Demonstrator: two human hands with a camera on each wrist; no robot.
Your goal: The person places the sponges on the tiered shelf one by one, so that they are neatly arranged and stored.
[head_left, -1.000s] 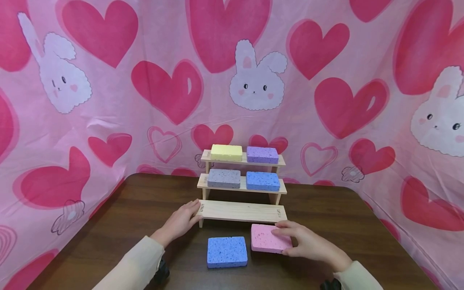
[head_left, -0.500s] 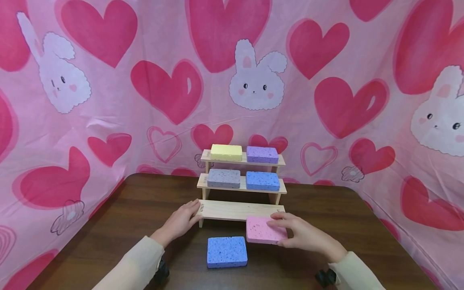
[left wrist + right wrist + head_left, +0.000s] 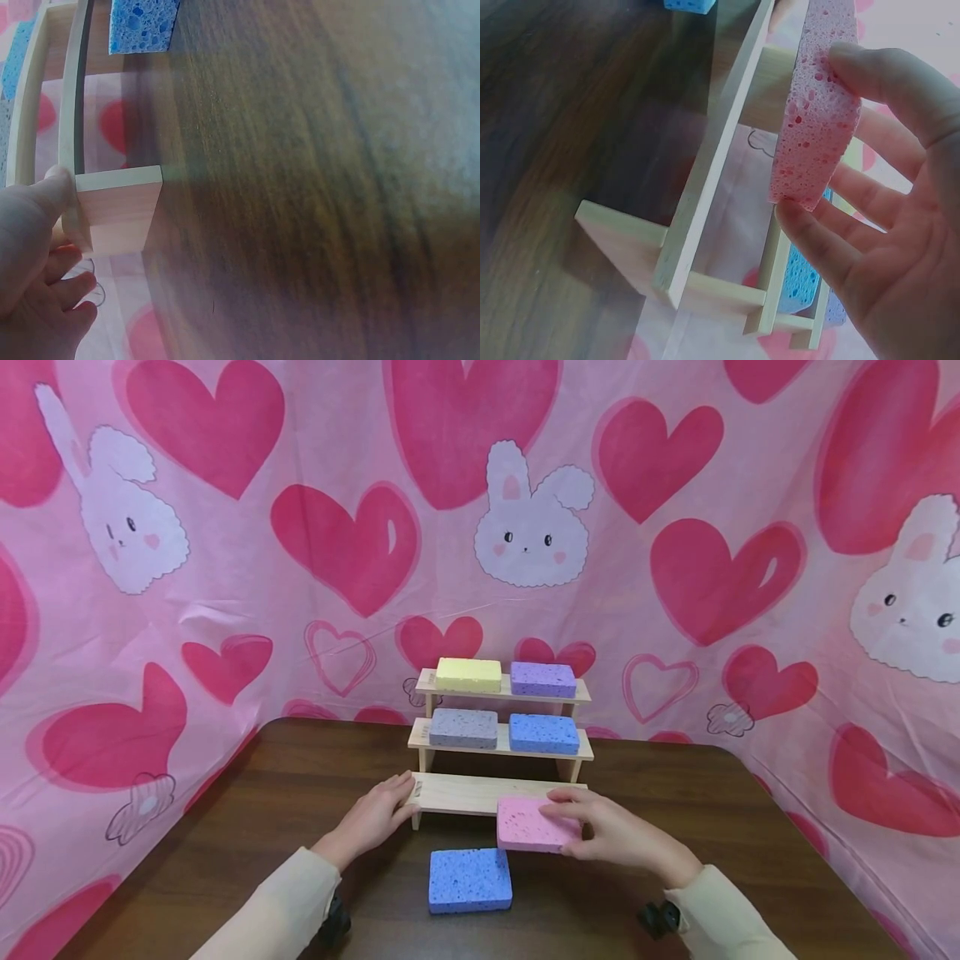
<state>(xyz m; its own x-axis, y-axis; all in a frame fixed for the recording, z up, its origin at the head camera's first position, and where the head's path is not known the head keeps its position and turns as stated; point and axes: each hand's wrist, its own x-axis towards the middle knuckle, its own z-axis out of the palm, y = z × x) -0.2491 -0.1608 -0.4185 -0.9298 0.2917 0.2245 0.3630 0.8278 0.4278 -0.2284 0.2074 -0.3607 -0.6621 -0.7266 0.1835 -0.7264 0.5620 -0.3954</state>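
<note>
My right hand (image 3: 618,831) pinches a pink sponge (image 3: 534,823) by its right end, thumb on the near side and fingers on the far side. In the right wrist view the sponge (image 3: 810,127) is held over the lowest tier of a wooden step shelf (image 3: 712,157). My left hand (image 3: 371,822) holds the left end of that lowest tier (image 3: 465,794), with the thumb at the front edge in the left wrist view. A blue sponge (image 3: 470,882) lies on the table in front of the shelf, its upper right corner close to the pink one.
The middle tier carries a grey sponge (image 3: 463,729) and another blue sponge (image 3: 543,733). On the top tier sit a yellow sponge (image 3: 468,676) and a purple sponge (image 3: 543,680). A pink heart-and-rabbit cloth (image 3: 435,560) hangs behind the dark brown table (image 3: 300,785).
My right hand has lifted the pink sponge off the table and carried it up and to the left, toward the lowest tier. My left hand has stayed at the shelf's end.
</note>
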